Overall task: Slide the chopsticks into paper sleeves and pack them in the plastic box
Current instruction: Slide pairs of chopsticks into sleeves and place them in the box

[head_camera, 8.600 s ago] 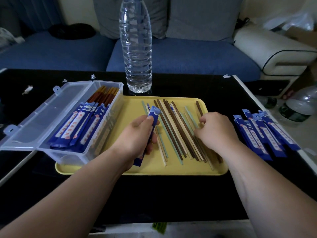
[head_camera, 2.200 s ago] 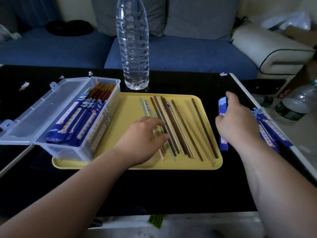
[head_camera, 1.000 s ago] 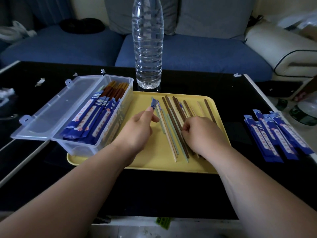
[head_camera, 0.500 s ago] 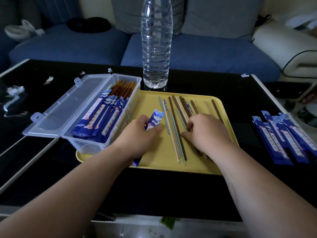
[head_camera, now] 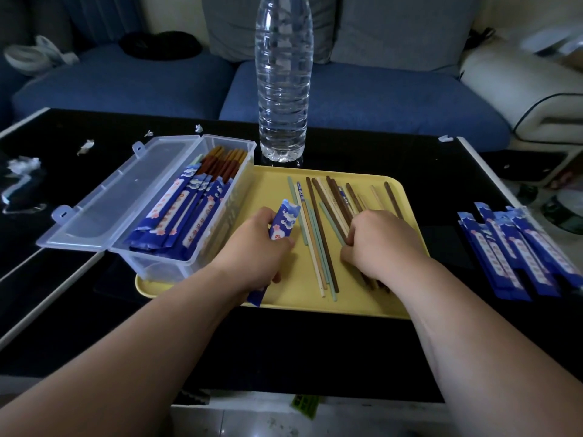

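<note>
My left hand [head_camera: 257, 247] grips a blue paper sleeve [head_camera: 285, 222] over the yellow tray [head_camera: 274, 187]; the sleeve's top sticks up past my thumb and its lower end shows under my wrist. My right hand [head_camera: 381, 244] lies curled on the loose chopsticks [head_camera: 318, 225], brown, green and pale, spread across the tray; which sticks its fingertips hold is hidden. The clear plastic box [head_camera: 239, 152] stands open at the tray's left end with several sleeved chopsticks [head_camera: 183, 216] lying in it.
A tall water bottle [head_camera: 282, 80] stands just behind the tray. A pile of spare blue sleeves [head_camera: 517, 250] lies on the black table [head_camera: 347, 348] at right. The box lid [head_camera: 126, 187] hangs open to the left. Paper scraps sit at far left. A blue sofa is behind.
A second ago my left hand pinched only the sleeve's tip; now it grips the sleeve's middle. My right hand has stayed on the chopsticks, fingers curling in. The view shifted slightly.
</note>
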